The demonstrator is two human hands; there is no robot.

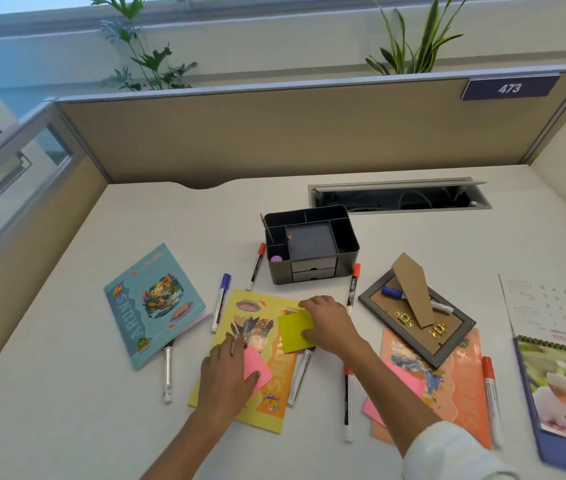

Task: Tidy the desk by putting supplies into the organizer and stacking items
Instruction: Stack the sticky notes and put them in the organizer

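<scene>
While right hand [326,323] grips yellow-green pad [297,332] (notebook [240,341] beneath)

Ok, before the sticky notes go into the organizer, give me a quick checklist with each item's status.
1. Right hand holds the yellow-green sticky pad: ok, fingers on it.
2. Left hand has the pink sticky pad: cannot tell, hand lies over it, grip unclear.
3. Organizer upright and within view: ok.
4. Large middle compartment free: cannot tell; its floor looks bare.
5. Left compartment free: not ok, it holds a pencil.
6. Path to organizer free of markers: not ok, a red-capped marker lies between.
</scene>
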